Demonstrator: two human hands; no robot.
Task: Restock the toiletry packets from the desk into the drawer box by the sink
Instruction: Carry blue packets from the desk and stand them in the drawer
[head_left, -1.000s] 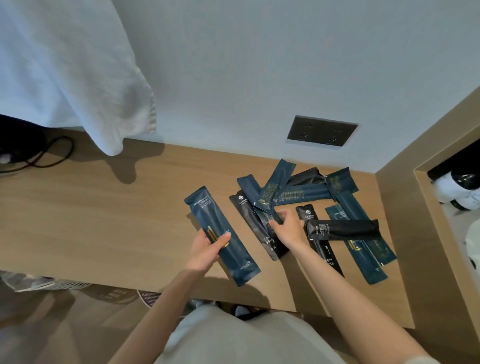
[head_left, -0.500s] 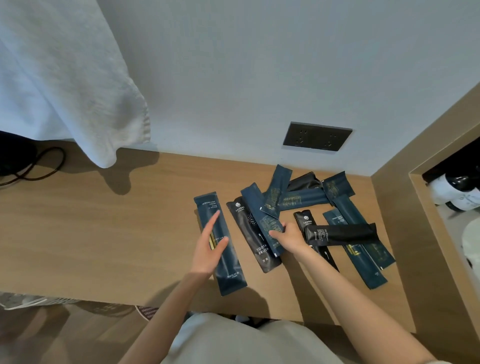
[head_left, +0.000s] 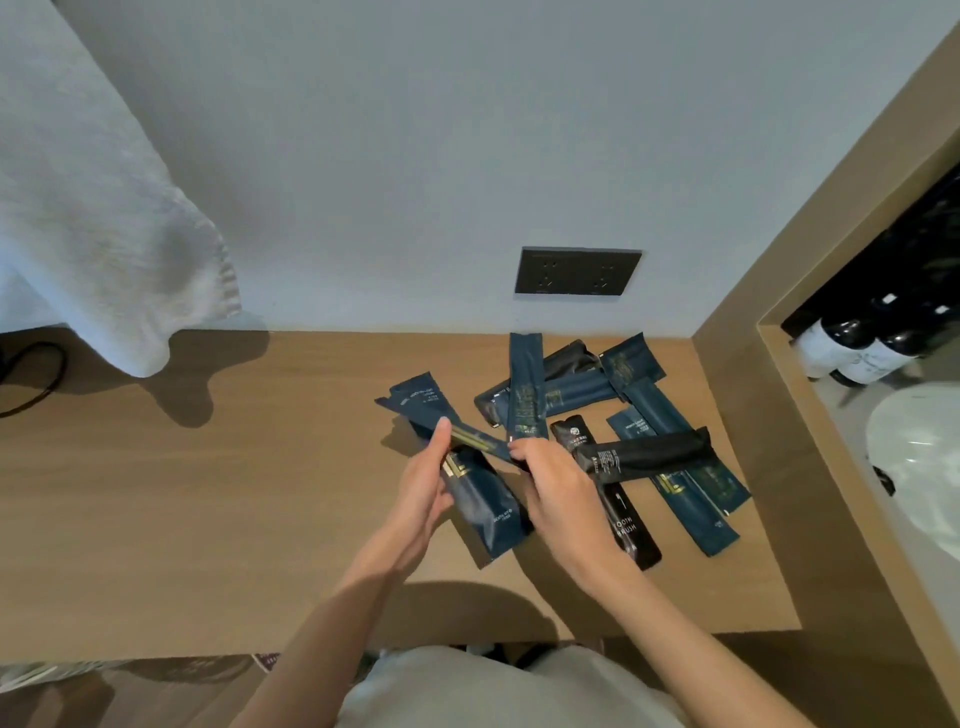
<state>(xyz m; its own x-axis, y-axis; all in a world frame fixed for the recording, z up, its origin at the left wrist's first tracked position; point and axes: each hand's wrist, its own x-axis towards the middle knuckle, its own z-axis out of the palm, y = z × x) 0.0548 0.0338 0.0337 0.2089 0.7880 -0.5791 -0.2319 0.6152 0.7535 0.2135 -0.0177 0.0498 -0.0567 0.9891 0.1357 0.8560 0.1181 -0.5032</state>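
Several dark blue and black toiletry packets (head_left: 525, 391) lie in a loose pile on the wooden desk (head_left: 208, 493) near the wall. A black packet (head_left: 647, 453) rests crosswise on top of others. My left hand (head_left: 422, 488) holds a blue packet (head_left: 485, 512) just above the desk. My right hand (head_left: 556, 488) pinches the end of a second blue packet (head_left: 421, 402), which lies across the first one and touches my left fingertips. The drawer box is not in view.
A white towel (head_left: 104, 208) hangs over the desk's left side, with a black cable (head_left: 31, 379) below it. A dark wall outlet (head_left: 577, 271) sits above the pile. Right of a wooden partition (head_left: 769, 395) are dark bottles (head_left: 857, 345) and a white sink (head_left: 919, 467).
My right hand has lifted a blue packet off the pile and brought it left onto the packet in my left hand. My left hand has closed around its packet.
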